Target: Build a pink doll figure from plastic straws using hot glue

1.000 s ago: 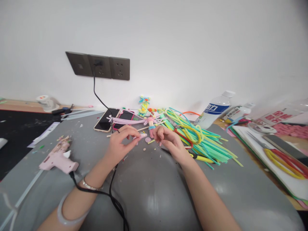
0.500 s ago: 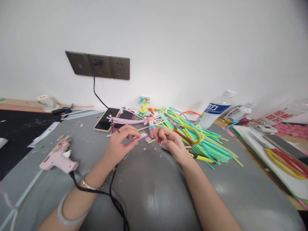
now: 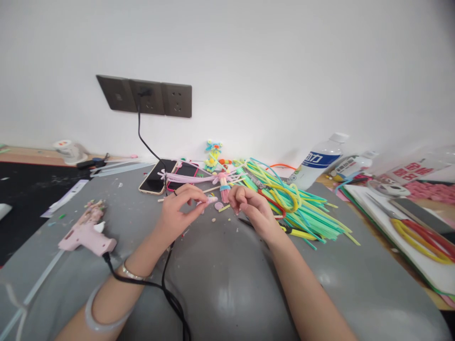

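My left hand (image 3: 183,206) pinches a small pale pink fuzzy piece (image 3: 212,200) between thumb and fingertips, just above the grey mat. Close by on the right, my right hand (image 3: 250,206) has its thumb and fingers pressed together; whatever may be between them is too small to tell. Beyond both hands lies a pink pipe-cleaner figure (image 3: 223,182) with a blue band, next to a bundle of lilac pipe cleaners (image 3: 190,178). A flat pink disc (image 3: 218,206) rests on the mat between the hands.
A pink glue gun (image 3: 87,237) lies left, its black cord passing under my left forearm. Green and yellow pipe cleaners (image 3: 320,220) spread on the right, over yellow-handled pliers (image 3: 300,233). Phones (image 3: 156,177), a bottle (image 3: 316,161) and scissors (image 3: 419,237) stand or lie around.
My right thumb and fingers have shifted slightly, closing tighter together. The left hand and the pink piece have stayed almost in place.
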`<action>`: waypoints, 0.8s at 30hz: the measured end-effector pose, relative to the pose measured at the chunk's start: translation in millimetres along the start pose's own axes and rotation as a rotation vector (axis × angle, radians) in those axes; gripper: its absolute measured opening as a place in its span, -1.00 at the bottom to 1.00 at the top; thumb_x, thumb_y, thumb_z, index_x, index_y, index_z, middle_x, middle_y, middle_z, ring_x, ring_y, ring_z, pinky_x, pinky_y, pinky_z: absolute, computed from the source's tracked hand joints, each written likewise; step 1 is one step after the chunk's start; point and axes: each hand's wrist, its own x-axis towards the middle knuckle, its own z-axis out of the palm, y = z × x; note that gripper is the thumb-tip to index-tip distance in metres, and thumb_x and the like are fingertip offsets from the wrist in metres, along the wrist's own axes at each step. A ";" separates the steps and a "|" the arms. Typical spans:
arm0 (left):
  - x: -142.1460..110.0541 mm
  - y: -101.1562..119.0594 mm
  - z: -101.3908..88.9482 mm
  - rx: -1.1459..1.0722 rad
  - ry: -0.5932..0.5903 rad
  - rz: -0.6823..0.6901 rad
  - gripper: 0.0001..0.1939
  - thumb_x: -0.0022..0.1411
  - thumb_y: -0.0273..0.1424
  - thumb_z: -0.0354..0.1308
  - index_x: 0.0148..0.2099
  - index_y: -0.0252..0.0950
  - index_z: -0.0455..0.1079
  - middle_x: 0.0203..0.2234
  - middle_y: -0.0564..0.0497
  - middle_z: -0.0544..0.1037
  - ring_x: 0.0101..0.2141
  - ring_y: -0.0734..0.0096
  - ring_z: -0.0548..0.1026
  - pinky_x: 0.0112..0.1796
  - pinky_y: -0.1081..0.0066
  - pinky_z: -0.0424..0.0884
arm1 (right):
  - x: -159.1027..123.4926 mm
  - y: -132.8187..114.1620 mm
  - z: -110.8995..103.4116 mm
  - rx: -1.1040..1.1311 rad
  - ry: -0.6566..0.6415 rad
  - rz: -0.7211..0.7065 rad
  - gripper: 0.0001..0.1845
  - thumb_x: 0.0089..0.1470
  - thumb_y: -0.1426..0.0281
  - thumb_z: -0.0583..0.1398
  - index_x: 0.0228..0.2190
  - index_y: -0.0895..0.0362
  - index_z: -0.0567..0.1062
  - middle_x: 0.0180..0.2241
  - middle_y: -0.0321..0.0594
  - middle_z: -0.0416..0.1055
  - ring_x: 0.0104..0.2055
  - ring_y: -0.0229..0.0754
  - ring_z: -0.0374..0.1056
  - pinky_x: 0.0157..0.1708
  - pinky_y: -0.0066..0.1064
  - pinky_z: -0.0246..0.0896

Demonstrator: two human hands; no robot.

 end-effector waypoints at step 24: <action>0.2 0.2 -0.3 -0.015 -0.008 0.001 -0.95 0.26 -0.51 0.21 -0.27 -0.27 0.44 -0.41 -0.01 0.57 -0.39 0.45 0.48 -0.43 0.44 0.36 | 4.4 9.3 -2.7 -0.069 0.308 0.165 -0.80 -0.02 0.25 0.38 -0.43 0.10 0.54 -0.55 -0.30 0.42 -0.55 -0.25 0.32 -0.57 -0.39 0.27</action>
